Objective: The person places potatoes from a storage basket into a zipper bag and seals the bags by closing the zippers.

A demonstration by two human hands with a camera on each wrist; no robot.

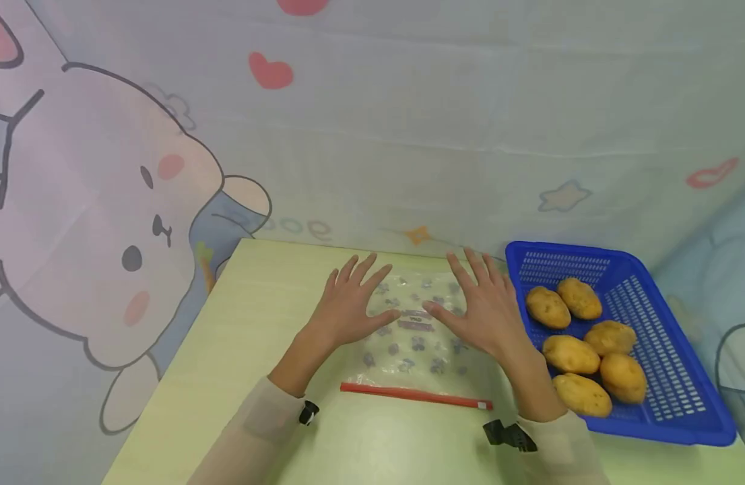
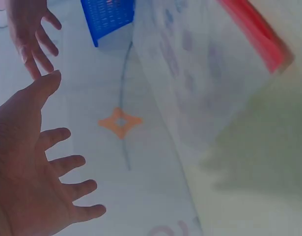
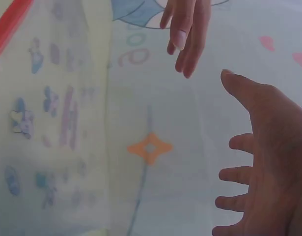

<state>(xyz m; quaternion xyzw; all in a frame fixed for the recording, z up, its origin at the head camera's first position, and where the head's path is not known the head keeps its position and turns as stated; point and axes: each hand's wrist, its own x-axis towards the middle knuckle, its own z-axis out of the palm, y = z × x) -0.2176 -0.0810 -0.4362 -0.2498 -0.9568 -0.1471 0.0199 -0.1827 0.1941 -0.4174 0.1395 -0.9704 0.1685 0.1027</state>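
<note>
A clear zip bag (image 1: 417,360) printed with small purple figures lies flat on the table, its red slider strip (image 1: 415,396) along the near side. Above the bag's left part, my left hand (image 1: 348,310) is spread with nothing in it. My right hand (image 1: 488,313) is likewise spread over the bag's right part, thumb toward the other thumb. In the left wrist view the left hand (image 2: 38,172) shows straight, separated fingers, apart from the bag (image 2: 200,64). The right wrist view shows the right hand (image 3: 273,162) empty beside the bag (image 3: 57,123).
A blue plastic basket (image 1: 682,364) holding several potatoes (image 1: 569,353) stands at the table's right side, close to the right forearm. The pale yellow-green table (image 1: 227,377) meets a printed cloth backdrop (image 1: 409,135) at its far edge.
</note>
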